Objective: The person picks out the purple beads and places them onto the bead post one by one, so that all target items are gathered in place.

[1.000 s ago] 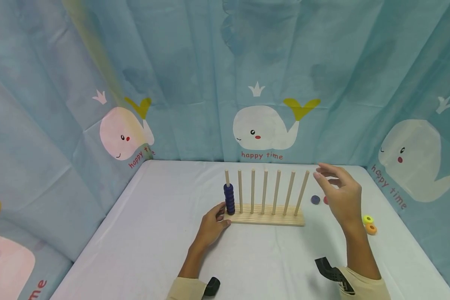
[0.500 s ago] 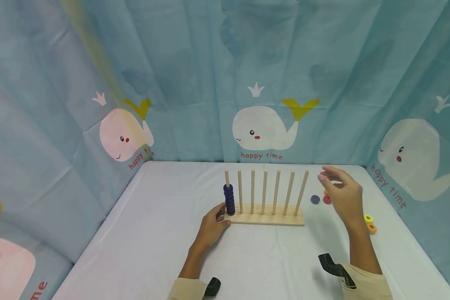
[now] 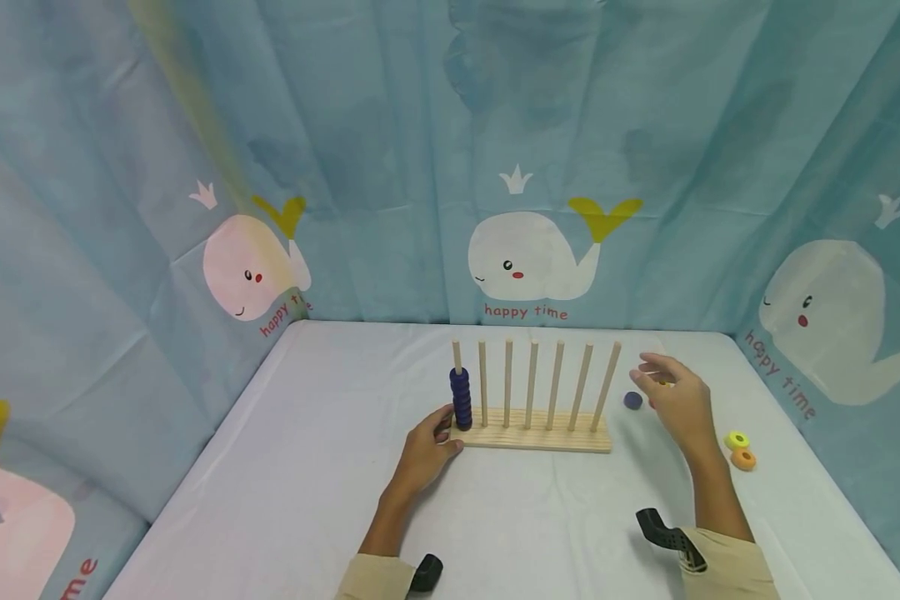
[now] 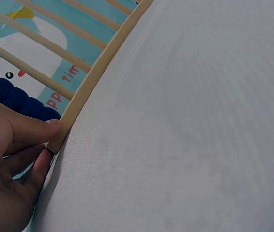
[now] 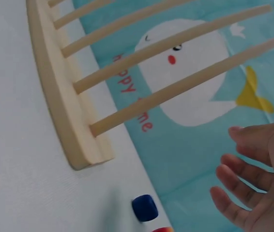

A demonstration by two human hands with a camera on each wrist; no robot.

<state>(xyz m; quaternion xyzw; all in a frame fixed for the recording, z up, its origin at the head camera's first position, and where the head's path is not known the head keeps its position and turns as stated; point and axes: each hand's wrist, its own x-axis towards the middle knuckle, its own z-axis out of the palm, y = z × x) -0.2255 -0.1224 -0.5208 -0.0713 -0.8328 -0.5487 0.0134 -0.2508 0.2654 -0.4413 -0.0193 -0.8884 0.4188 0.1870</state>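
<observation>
A wooden bead rack [image 3: 543, 438] with several upright pegs stands on the table. Dark blue beads [image 3: 460, 400] are stacked on its leftmost peg, whose top stays bare. My left hand [image 3: 423, 450] grips the rack's left end, its thumb [image 4: 52, 126] on the front of the base beside the blue stack. Beyond the rack's right end, my right hand [image 3: 678, 408] hovers with loosely bent fingers and nothing between them. Near its fingertips lies a loose blue bead [image 3: 633, 401]. A red bead [image 5: 162, 229] is partly cut off in the right wrist view, close to the blue one.
To the right of my right forearm, a yellow bead [image 3: 737, 439] and an orange bead [image 3: 743, 460] lie together on the white tablecloth [image 3: 330, 392]. Blue curtains [image 3: 390, 167] printed with whales enclose the table at the back and sides.
My right hand has come down toward the loose beads, now covering most of the red one in the head view. The left hand and the rack have stayed put.
</observation>
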